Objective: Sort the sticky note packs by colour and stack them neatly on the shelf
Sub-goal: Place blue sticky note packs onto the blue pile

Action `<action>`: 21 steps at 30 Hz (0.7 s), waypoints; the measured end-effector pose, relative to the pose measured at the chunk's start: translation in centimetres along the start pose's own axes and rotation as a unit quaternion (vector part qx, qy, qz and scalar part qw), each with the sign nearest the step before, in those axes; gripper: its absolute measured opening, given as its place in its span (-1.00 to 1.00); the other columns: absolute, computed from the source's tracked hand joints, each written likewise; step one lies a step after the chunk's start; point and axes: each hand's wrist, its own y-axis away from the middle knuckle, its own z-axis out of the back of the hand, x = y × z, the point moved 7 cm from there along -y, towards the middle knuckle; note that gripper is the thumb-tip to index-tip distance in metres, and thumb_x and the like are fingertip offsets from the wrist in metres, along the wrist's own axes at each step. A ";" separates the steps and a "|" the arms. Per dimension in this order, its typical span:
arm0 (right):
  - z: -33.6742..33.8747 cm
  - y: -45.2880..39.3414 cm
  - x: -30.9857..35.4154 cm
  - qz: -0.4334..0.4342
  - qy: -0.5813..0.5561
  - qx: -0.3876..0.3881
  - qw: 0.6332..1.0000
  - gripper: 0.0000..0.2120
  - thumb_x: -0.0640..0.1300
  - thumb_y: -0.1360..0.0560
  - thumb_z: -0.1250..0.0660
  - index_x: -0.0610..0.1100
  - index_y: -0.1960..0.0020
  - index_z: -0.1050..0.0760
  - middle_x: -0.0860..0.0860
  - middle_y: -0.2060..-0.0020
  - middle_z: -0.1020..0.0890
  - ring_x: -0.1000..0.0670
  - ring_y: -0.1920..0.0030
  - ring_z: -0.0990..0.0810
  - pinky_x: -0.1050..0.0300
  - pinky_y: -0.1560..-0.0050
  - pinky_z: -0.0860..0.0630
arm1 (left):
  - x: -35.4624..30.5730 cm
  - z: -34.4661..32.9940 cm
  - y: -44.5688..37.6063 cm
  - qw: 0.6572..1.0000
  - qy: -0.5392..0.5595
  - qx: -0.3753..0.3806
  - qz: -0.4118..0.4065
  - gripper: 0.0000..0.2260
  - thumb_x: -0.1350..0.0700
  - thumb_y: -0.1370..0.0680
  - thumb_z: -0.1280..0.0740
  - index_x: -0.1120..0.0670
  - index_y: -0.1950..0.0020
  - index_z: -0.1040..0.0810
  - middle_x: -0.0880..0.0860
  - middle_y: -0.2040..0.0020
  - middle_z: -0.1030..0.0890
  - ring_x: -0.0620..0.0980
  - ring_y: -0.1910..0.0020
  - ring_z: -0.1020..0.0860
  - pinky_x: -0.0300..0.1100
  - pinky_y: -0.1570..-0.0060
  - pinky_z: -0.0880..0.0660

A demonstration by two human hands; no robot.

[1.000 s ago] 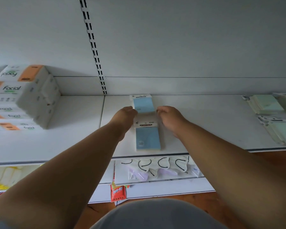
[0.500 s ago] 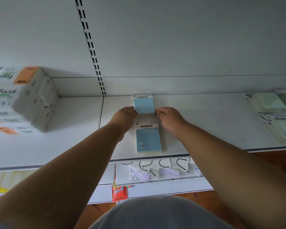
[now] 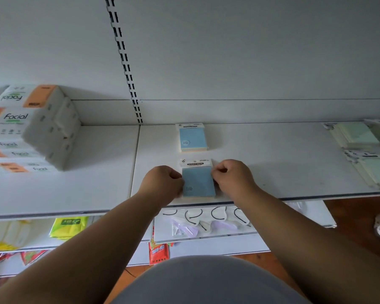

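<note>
Both hands' grip (image 3: 198, 178) flanking blue pack (image 3: 198, 183)

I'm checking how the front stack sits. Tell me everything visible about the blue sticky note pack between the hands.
The front blue sticky note pack lies flat near the shelf front edge, its white header card reading "STICKY NOTE" pointing toward the back wall. Small print marks its lower left face; a paler layer shows along its bottom edge. The left hand and right hand press against its two sides. It sits apart from the rear blue pack.
</note>
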 end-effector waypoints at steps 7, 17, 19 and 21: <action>-0.2 0.0 0.0 0.005 -0.018 -0.004 1.000 -0.90 -0.16 -0.41 -0.44 -0.07 0.08 -0.65 0.00 0.11 -0.69 -0.04 0.07 -0.64 0.09 -0.05 -0.56 | 0.3 -0.1 0.0 1.000 -0.017 -0.009 -0.007 -0.84 0.22 -0.43 -0.37 0.04 0.33 -0.64 0.09 0.25 -0.70 0.14 0.16 -0.69 0.08 0.11 -0.64; -0.1 0.1 0.2 0.019 0.009 -0.009 1.000 -0.89 -0.12 -0.43 -0.42 -0.07 0.04 -0.65 0.01 0.12 -0.67 -0.04 0.07 -0.63 0.15 -0.01 -0.54 | 0.3 0.2 -0.6 0.998 -0.060 -0.019 -0.023 -0.90 0.21 -0.41 -0.37 0.14 0.23 -0.69 0.06 0.31 -0.68 0.16 0.26 -0.62 -0.07 0.19 -0.62; 0.3 0.3 0.4 0.026 0.022 -0.016 0.999 -0.93 -0.10 -0.44 -0.40 -0.06 0.09 -0.63 0.06 0.18 -0.64 -0.02 0.10 -0.61 0.19 0.06 -0.49 | -0.4 1.2 -0.1 0.990 -0.112 -0.068 -0.046 -0.88 0.17 -0.43 -0.32 0.15 0.18 -0.66 0.04 0.28 -0.66 0.11 0.26 -0.57 -0.17 0.30 -0.51; 1.3 0.4 0.3 0.032 0.021 -0.036 0.999 -0.96 -0.10 -0.45 -0.38 -0.05 0.12 -0.60 0.09 0.22 -0.60 -0.01 0.13 -0.58 0.20 0.12 -0.44 | -2.1 1.9 0.8 0.979 -0.148 -0.106 -0.089 -0.89 0.15 -0.46 -0.28 0.09 0.18 -0.61 -0.02 0.25 -0.62 0.00 0.23 -0.55 -0.26 0.36 -0.43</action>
